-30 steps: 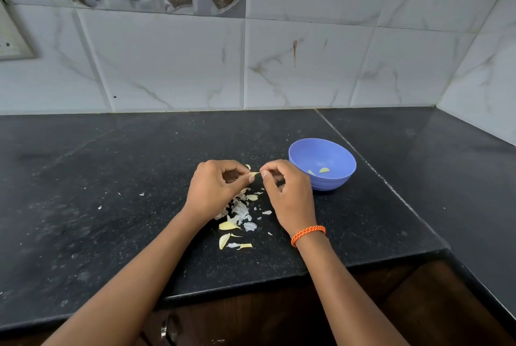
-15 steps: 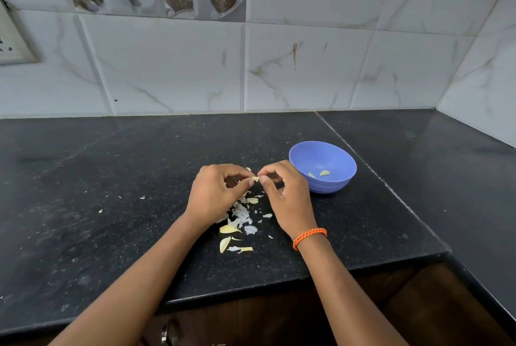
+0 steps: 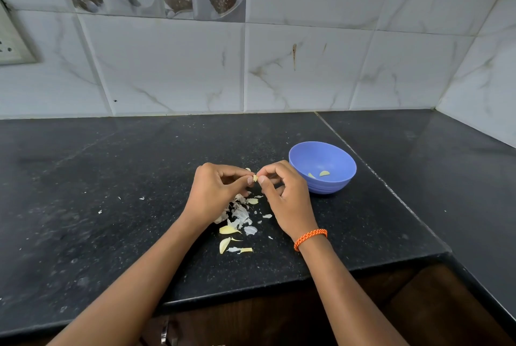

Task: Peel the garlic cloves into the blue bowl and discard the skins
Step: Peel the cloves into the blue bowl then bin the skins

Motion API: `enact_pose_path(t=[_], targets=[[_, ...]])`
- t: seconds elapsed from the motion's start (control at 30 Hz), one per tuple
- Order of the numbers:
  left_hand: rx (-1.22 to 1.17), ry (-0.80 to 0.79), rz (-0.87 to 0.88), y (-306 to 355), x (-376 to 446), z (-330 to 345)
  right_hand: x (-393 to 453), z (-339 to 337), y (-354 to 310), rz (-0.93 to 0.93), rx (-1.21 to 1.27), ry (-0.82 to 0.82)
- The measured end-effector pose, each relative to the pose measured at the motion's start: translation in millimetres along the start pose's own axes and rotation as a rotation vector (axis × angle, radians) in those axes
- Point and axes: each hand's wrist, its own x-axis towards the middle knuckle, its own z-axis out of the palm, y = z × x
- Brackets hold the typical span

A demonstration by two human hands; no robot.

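Counter (image 3: 111, 192): dark speckled stone, polished, faintly glossy, dusted with pale flecks.
Bowl (image 3: 335, 186), right of the grip: blue plastic, smooth, satin sheen, ribbed near the base.
Skins (image 3: 240, 214), below the grip: thin, papery, white, matt.
Cloves (image 3: 227, 230) among them: pale yellow, smooth.
Wall tiles (image 3: 173, 66): white marble-look ceramic, glossy.
Wristband (image 3: 310, 238): orange braided cord.
Cabinet (image 3: 418, 312): dark wood.
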Motion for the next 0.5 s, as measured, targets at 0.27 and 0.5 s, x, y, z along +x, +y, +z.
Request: enact_pose_path(t=[0.27,0.5], targets=[[-0.074,-0.061,-0.008,2.0,-0.3,0.7,-1.0,-1.4,-0.6,0.018,0.029,0.014],[-0.087,-0.068,0.011,1.8,1.2,-0.3,-0.9,-2.3,-0.1,0.072,0.114,-0.034]])
